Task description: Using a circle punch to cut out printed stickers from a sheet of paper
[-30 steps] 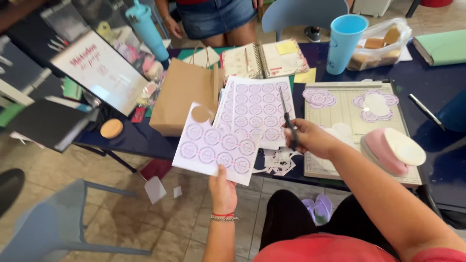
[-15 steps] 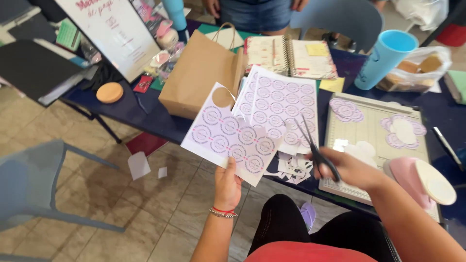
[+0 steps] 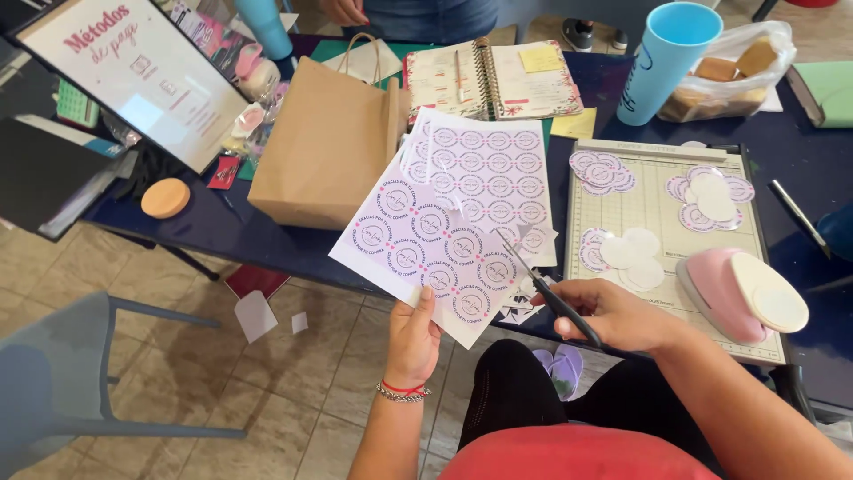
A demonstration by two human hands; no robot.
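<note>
A floor (image 3: 222,391) of beige stone-look tiles with pale grout lines spreads below, lit by even daylight. A dark blue bench (image 3: 222,236) runs across the upper part of the view on thin black legs. A grey-blue chair (image 3: 62,373) stands at lower left, a second blue chair (image 3: 613,11) beyond the bench.

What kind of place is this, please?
Probably a small craft or packaging workspace: a sticker sheet being cut with scissors, a paper trimmer board holding cut labels, and a pink circle punch.
</note>
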